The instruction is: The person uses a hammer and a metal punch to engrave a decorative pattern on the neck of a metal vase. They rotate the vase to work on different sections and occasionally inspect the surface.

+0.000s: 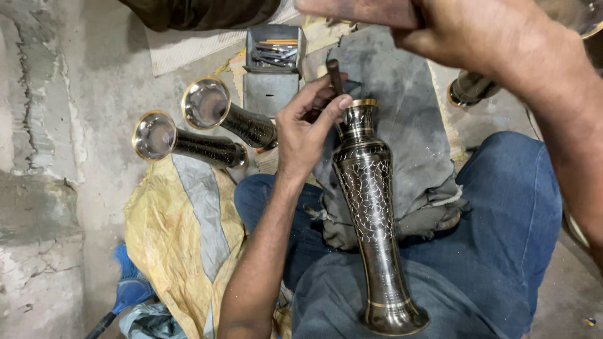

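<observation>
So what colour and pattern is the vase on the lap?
Dark metal vase with pale crackle-like engraved lines and gold bands; head view.

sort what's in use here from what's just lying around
In use:
- vase lying across the lap
- dark tool held at its neck by the left hand
- block gripped in the raised right hand
- grey cloth under the vase

Lying about:
- two vases on the floor
- tool box
- yellow sack
- blue brush

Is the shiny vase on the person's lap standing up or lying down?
Lying down. The engraved vase rests lengthwise across the lap, its base toward the camera, its neck pointing away, where the left hand steadies it.
</observation>
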